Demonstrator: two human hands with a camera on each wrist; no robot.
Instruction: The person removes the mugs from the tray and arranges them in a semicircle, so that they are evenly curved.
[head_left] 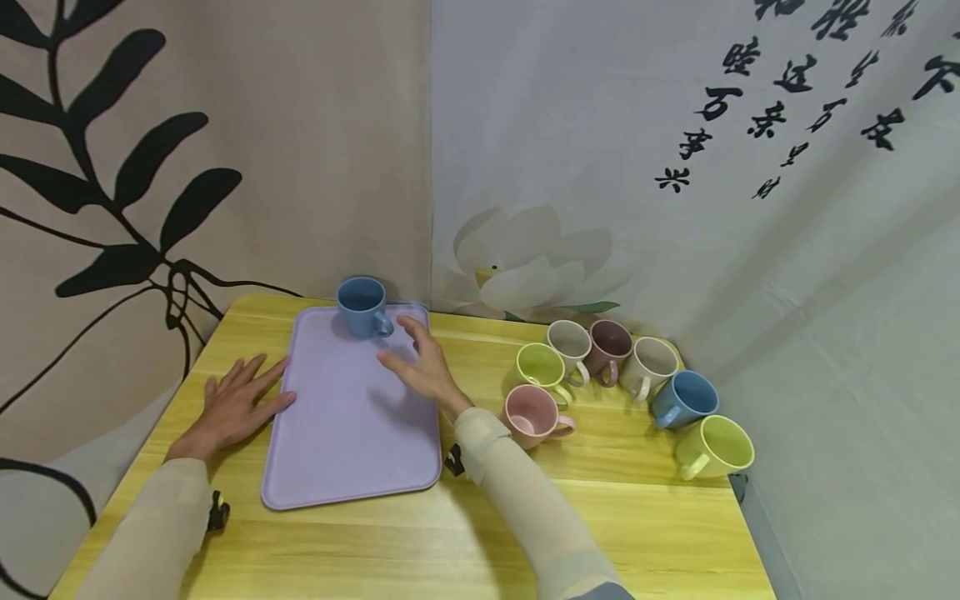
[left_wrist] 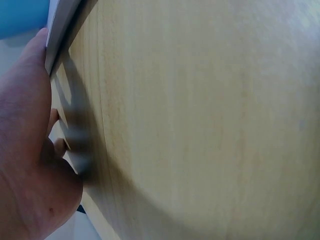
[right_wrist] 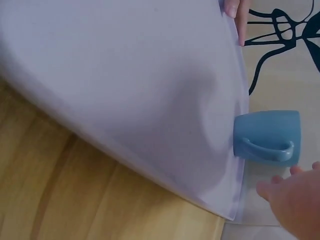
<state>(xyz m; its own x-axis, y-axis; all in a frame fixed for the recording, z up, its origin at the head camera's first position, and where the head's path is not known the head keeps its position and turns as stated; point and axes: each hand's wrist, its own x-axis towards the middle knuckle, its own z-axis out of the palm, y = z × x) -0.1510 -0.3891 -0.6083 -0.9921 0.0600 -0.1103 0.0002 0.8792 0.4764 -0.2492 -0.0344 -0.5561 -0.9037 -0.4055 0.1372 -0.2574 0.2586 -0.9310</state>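
A lilac tray [head_left: 352, 450] lies on the wooden table, with a blue mug [head_left: 362, 302] upright at its far end, handle toward the right. My left hand [head_left: 232, 410] lies spread at the tray's left edge, its thumb and a finger touching the rim. Over the tray's right side is my right hand [head_left: 427, 367], thumb and fingers apart, a little short of the mug and holding nothing. The right wrist view shows the mug's handle [right_wrist: 265, 150] close to the fingertips, with a gap between.
Right of the tray stand several mugs: a pink mug [head_left: 531, 412], a yellow-green mug [head_left: 540, 367], a purple mug [head_left: 609, 346], another blue mug [head_left: 686, 398] and a second yellow-green mug [head_left: 716, 447] near the table's right edge. A printed curtain [head_left: 555, 150] hangs behind the table.
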